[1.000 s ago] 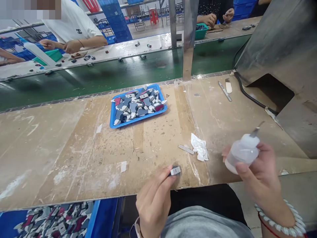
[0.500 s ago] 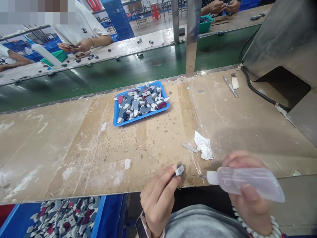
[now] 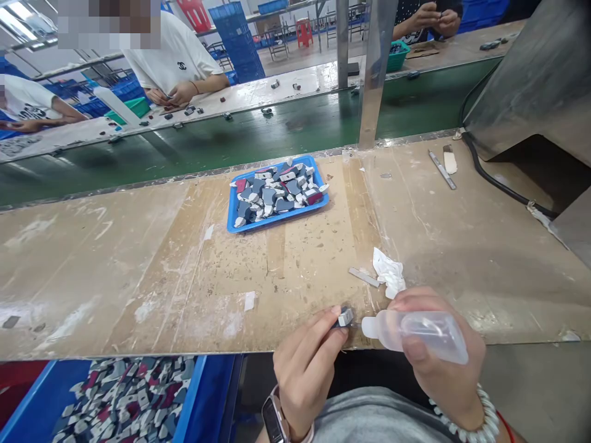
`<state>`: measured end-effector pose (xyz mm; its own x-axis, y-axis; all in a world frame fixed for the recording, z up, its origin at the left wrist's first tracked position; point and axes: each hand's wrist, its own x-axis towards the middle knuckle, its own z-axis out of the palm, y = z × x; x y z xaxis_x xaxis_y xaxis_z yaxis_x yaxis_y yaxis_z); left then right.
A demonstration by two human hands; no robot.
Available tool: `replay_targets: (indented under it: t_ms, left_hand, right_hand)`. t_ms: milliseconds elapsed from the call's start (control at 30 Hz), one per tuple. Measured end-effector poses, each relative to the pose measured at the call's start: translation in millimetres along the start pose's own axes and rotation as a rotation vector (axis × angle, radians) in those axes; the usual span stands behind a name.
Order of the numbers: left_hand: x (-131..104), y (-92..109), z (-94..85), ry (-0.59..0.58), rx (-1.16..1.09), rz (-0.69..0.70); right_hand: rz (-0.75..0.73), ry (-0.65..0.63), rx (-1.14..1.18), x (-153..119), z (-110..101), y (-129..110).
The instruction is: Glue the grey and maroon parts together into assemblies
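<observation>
Low in the frame, right of centre, we see the left hand (image 3: pixel 302 366) with its fingers pinching a small part (image 3: pixel 346 317) above the worktop (image 3: pixel 305 264). Beside it, the right hand (image 3: pixel 455 384) wraps its fingers around a translucent bottle (image 3: pixel 441 332), nozzle (image 3: pixel 370 327) towards the part; whether they touch, we cannot tell.

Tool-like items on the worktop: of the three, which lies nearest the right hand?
The flat grey strip beside the crumpled white tissue, just beyond the right hand. The slim silver tool and white tool lie farther off, near the black cable.
</observation>
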<state>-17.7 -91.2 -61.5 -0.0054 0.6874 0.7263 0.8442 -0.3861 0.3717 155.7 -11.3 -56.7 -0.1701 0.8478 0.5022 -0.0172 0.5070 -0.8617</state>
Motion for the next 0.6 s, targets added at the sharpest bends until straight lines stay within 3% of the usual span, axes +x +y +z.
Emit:
replay_targets:
  t_ms: [600]
  left_hand:
    - [-2.3,-3.0,-0.1,-0.024,-0.016,0.006]
  right_hand:
    - [-0.012,0.09,-0.012,-4.2,3.1,4.9]
